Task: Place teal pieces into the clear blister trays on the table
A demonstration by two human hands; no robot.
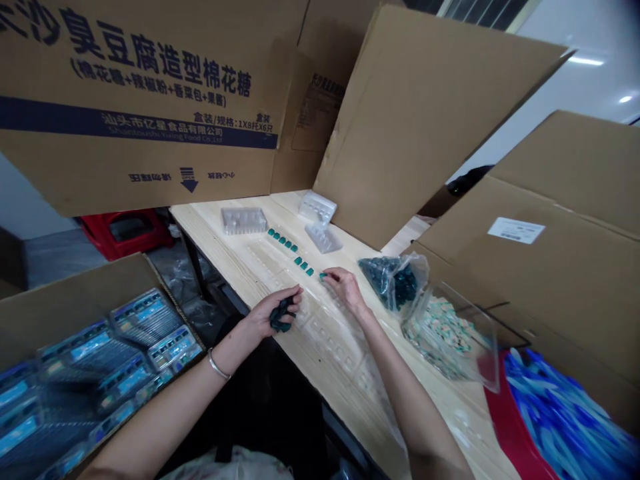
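My left hand [280, 310] is closed around several small dark green pieces [283, 316], held over the table's near edge. Between the fingertips of my right hand [345, 287] is one small green piece [323, 276], close to the tabletop. It is at the near end of a line of similar green pieces [283, 240] that runs away toward the back of the table. A gap splits the line into a longer far group and a nearer group of three [304, 267]. Clear plastic sheeting [330, 333] lies under my hands and forearms.
Clear molded trays [244, 221] stand at the table's back. On the right are a bag of dark green pieces [395, 280], a clear bin of pale pieces [445, 327] and a red container of blue strips [560, 407]. Large cardboard [425, 113] walls the back; a box of packaged goods [145, 267] sits left.
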